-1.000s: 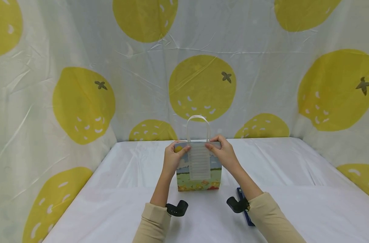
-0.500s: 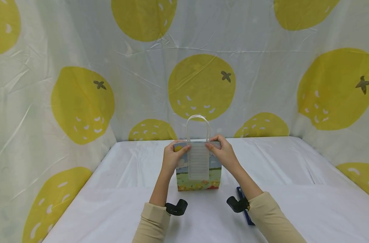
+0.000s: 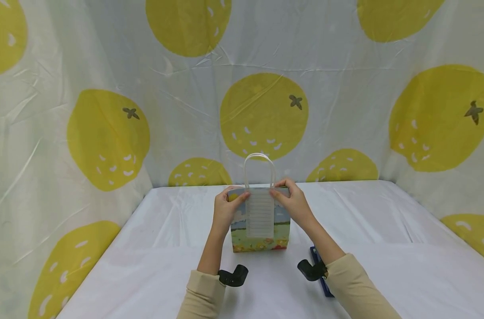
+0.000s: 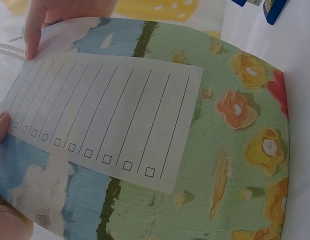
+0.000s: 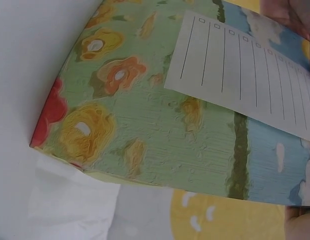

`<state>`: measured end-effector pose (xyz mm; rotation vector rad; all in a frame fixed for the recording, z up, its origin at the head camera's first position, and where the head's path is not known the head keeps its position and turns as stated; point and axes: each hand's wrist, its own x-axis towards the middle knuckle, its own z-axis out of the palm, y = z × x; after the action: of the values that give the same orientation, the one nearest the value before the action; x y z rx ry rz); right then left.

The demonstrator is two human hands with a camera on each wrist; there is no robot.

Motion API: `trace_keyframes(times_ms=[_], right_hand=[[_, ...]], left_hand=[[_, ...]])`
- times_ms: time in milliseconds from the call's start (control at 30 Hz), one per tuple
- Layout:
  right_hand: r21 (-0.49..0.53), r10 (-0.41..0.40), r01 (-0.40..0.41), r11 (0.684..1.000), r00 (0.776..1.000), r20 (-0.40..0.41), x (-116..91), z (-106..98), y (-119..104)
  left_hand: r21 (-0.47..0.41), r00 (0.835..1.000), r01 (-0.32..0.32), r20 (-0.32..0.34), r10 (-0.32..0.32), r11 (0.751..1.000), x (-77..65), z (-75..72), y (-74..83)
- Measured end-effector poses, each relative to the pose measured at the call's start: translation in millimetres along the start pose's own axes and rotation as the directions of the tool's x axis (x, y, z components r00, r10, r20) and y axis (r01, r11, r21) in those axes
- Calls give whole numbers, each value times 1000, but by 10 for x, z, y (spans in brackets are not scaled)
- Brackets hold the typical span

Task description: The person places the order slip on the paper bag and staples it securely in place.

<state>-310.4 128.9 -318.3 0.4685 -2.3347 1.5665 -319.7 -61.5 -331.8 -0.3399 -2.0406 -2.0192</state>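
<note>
A small paper gift bag [image 3: 281, 228] with a painted flower meadow and sky stands upright on the table, its white looped handles [image 3: 259, 155] pointing up. Against its front lies a lined white checklist sheet [image 3: 259, 219], with small boxes along one edge in the left wrist view. My left hand [image 3: 225, 208] pinches the bag's top left edge, thumb at the sheet's upper left corner. On the other side my right hand [image 3: 295, 201] pinches the top right edge, its thumb at the sheet's upper right corner. Most fingers are hidden behind the bag.
A dark blue long object [image 3: 327, 290] lies on the white-covered table [image 3: 166, 266], partly hidden under my right forearm. Behind and at the sides hangs a white curtain [image 3: 186, 97] with big yellow lemons. Black cameras [image 3: 234, 275] sit on both wrists.
Both hands stay at the bag's top edge. The sheet has shifted very slightly to the left on the bag's front; the rest of the scene is nearly the same.
</note>
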Motion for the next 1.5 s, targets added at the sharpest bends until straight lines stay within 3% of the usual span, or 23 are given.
trace_keyframes(times_ms=[333,500,1033,1500], right_hand=[[-46,-28,28,999,1000,-10,-30,-16,20],[-31,-52,51,998,999,-14,-56,-59,0],[-66,-91,88,994,995,-38,-204,-221,59],[-137,-21,14,991,998,-55,-437,-282,115]], left_hand=[[0,999,-51,-8,51,999,-18,-6,-44],[-3,999,-53,-1,53,999,-27,-3,14],[-5,998,-58,-4,58,998,4,-19,-8],[-10,997,-77,9,77,997,-2,-27,14]])
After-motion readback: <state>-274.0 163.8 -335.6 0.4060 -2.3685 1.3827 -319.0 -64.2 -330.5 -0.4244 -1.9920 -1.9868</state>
